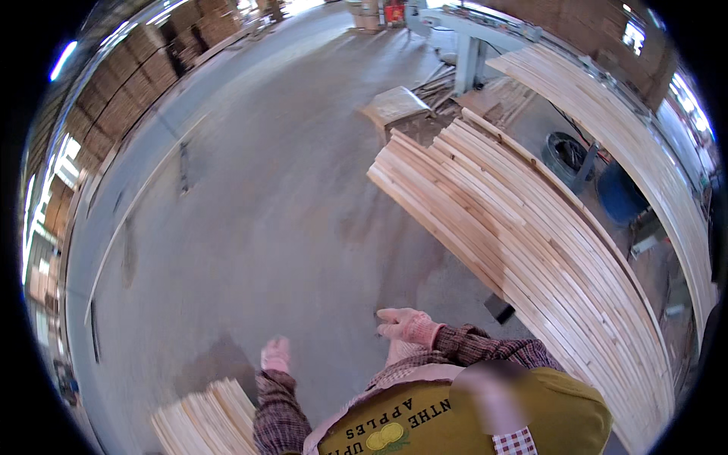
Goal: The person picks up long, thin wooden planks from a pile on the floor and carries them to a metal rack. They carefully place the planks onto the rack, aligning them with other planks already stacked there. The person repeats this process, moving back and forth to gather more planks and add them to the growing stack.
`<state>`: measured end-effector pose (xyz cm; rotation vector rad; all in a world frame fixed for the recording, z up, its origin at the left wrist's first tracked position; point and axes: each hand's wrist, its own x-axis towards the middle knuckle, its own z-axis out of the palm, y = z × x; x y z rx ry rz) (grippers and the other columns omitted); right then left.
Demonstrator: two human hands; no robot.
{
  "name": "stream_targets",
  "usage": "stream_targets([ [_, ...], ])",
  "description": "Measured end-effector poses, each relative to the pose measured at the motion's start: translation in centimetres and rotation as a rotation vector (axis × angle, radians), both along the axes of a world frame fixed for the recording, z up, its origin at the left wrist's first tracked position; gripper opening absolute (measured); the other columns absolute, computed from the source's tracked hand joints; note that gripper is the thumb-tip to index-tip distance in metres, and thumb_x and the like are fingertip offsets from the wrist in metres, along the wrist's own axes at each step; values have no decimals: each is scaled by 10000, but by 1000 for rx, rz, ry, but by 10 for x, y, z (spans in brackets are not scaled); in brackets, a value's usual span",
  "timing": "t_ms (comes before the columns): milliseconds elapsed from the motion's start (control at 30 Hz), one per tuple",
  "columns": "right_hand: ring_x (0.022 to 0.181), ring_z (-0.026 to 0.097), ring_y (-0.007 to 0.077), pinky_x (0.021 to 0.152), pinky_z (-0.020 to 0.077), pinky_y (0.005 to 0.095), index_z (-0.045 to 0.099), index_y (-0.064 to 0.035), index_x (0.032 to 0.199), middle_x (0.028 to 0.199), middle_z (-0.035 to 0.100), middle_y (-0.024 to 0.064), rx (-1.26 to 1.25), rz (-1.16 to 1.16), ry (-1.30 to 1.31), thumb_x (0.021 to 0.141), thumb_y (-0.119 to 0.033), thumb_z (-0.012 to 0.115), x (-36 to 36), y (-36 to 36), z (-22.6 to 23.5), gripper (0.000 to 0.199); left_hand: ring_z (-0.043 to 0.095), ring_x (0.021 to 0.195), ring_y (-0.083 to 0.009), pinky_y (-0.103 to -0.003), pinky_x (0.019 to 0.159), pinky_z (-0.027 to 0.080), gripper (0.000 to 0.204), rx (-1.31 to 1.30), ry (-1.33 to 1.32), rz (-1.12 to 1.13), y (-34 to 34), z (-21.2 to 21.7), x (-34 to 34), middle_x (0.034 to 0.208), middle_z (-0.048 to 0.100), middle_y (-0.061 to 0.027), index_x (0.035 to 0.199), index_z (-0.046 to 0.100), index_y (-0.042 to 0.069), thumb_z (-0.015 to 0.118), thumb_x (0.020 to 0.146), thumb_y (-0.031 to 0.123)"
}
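Observation:
My left hand [275,355] wears a pink knit glove and hangs over the concrete floor, holding nothing. It is just above a small stack of pale wooden slats [205,421] at the lower left, not touching it. My right hand [406,327], also in a pink glove, is held out flat in front of my yellow apron with nothing in it. A big stack of long pale slats [531,250] lies to its right, a short way off. Both sleeves are plaid.
A second long row of slats [622,129] runs along the far right. Between the two stacks stand a blue barrel [618,193] and a dark bucket [565,155]. A pale blue machine frame [470,45] and a wooden board [394,105] lie ahead. Timber piles [136,83] line the left wall.

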<state>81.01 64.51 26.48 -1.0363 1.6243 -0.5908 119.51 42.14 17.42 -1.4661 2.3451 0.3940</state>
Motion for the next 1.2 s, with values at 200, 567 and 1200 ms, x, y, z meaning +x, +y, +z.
stream_targets([
  [200, 1128, 640, 300, 967, 493, 343, 595, -62, 1349, 1301, 640, 151, 80, -146, 23, 915, -452, 607, -87, -135, -21, 583, 621, 1158, -293, -395, 995, 495, 389, -138, 370, -51, -204, -12, -99, 1258, 665, -124, 1286, 632, 60, 500, 1024, 315],
  [567, 899, 640, 107, 760, 554, 286, 597, -78, 1337, 1058, 683, 39, -518, -1087, -175, 993, -361, 610, -231, -337, -23, 445, 623, 1052, -276, -396, 919, 494, 342, 560, 32, -472, -462, -66, -441, 1180, 668, -114, 1247, 627, 96, 483, 1034, 323],
  [1200, 1063, 601, 343, 839, 576, 491, 246, -73, 1526, 1323, 516, 205, -1331, -1947, -1178, 955, -568, 586, -336, -522, -5, 829, 613, 833, -226, -372, 754, 497, 297, 860, 118, -1212, -467, 58, -1008, 1015, 679, -93, 1131, 646, 139, 567, 996, 391],
])
